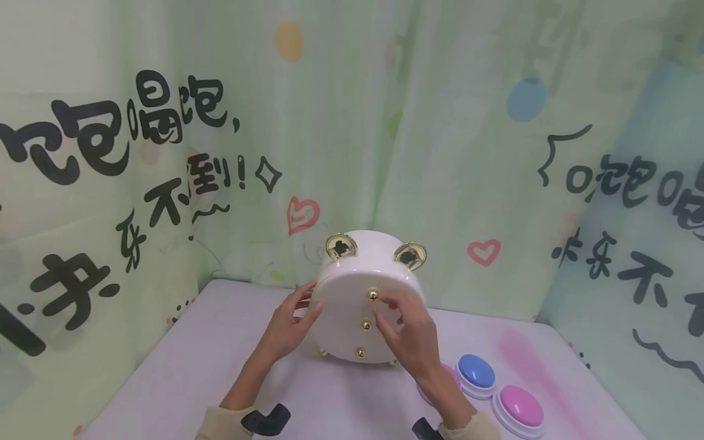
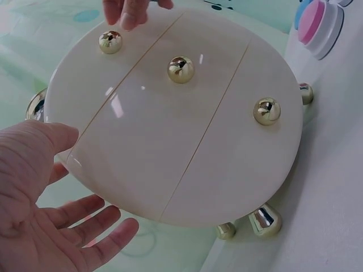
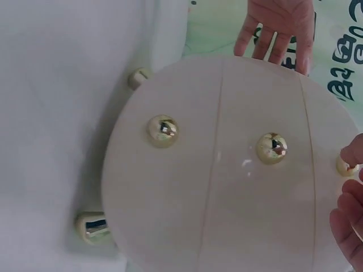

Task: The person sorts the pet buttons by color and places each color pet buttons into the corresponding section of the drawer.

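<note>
A glossy white round drawer box stands on the table. Its front is split by seams into three drawers, each with a round gold knob: a top knob, a middle knob and a bottom knob. My left hand is at the box's left side, thumb by the front edge and fingers spread along the side; firm contact is unclear. My right hand is in front of the upper right, its loosely bent fingertips close to the top knob. In the left wrist view a small gap shows between the right fingertips and that knob.
Gold ear-like rings top the box, and short gold feet hold it off the white table. At right lie a blue push button and a pink push button; another is partly behind my right forearm. A printed curtain hangs behind.
</note>
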